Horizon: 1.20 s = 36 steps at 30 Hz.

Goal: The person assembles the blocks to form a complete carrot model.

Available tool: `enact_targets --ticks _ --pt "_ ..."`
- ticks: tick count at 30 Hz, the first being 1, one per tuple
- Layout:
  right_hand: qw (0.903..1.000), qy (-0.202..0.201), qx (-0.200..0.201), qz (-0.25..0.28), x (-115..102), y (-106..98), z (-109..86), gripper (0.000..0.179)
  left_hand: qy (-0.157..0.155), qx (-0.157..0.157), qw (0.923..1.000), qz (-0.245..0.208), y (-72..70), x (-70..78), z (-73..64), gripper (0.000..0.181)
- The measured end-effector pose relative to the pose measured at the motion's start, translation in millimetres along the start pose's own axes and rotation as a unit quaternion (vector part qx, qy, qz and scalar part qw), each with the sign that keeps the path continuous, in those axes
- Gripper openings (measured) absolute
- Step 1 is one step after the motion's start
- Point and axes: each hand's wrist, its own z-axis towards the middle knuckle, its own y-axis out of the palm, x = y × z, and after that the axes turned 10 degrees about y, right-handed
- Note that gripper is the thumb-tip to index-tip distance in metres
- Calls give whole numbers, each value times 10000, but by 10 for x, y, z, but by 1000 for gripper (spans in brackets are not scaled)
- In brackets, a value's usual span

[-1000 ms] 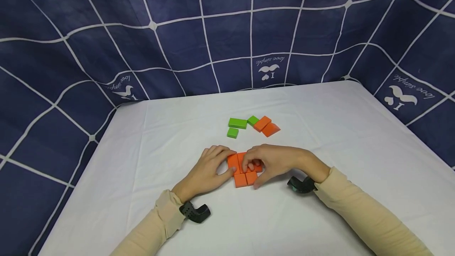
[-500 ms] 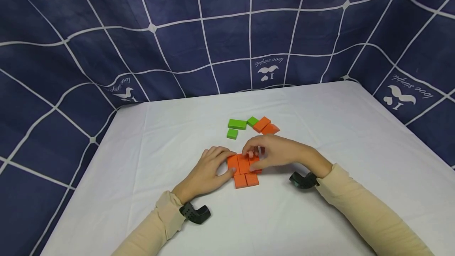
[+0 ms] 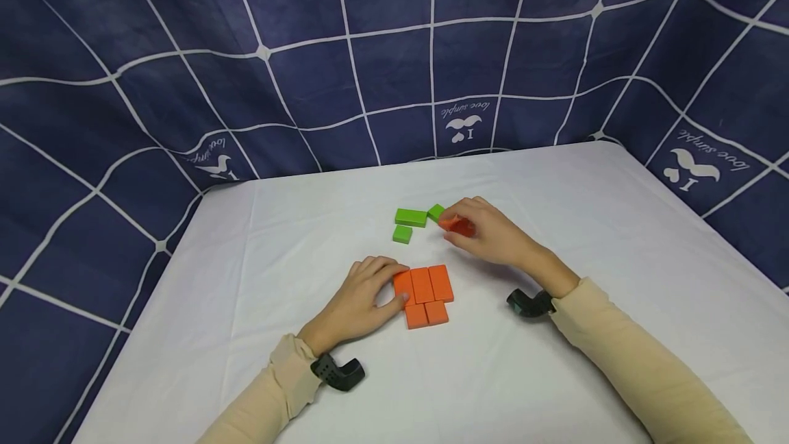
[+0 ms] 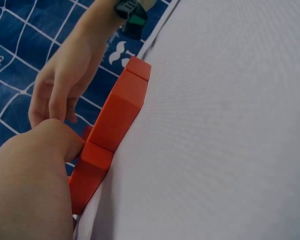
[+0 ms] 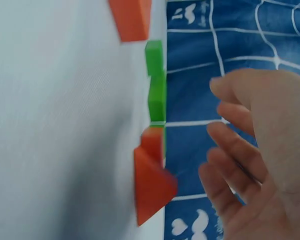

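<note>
Several orange blocks lie side by side on the white cloth. My left hand [image 3: 357,303] holds the leftmost upright orange block [image 3: 402,282], index finger at its far end and thumb near its lower right corner. To its right are two more upright blocks [image 3: 422,285], with two small orange blocks [image 3: 437,312] along the near side. My right hand [image 3: 493,233] hovers over the back group, fingers apart and loosely bent. In the right wrist view it is clear of the orange triangular block [image 5: 151,187] and the orange block [image 5: 152,142] behind it.
At the back lie a long green block [image 3: 410,218] and two small green blocks [image 3: 403,234], left of my right hand. A white cloth [image 3: 542,375] covers the table. Dark blue curtains [image 3: 394,67] with white lines stand around its far and side edges.
My right hand has left the front orange blocks and moved away from me to the back orange pieces. The left hand stays at its block.
</note>
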Motion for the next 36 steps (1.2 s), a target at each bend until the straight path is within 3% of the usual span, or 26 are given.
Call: enact_targets --ticks 6,13,19,30,36 --pt "9989 268 385 -90 230 35 30 40 49 30 10000 8 -2 0 2 41" --pt "9988 395 -62 -270 386 88 20 66 73 22 9999 67 8 1 6 42" --pt "9982 425 -236 -362 440 110 23 64 120 78 9999 33 1 -4 6 42" --pt "9944 867 -357 -491 430 106 22 67 89 65 9999 0 9 -17 0 42" --pt "9943 929 -125 -501 443 104 21 49 90 72 9999 12 8 -8 -3 41"
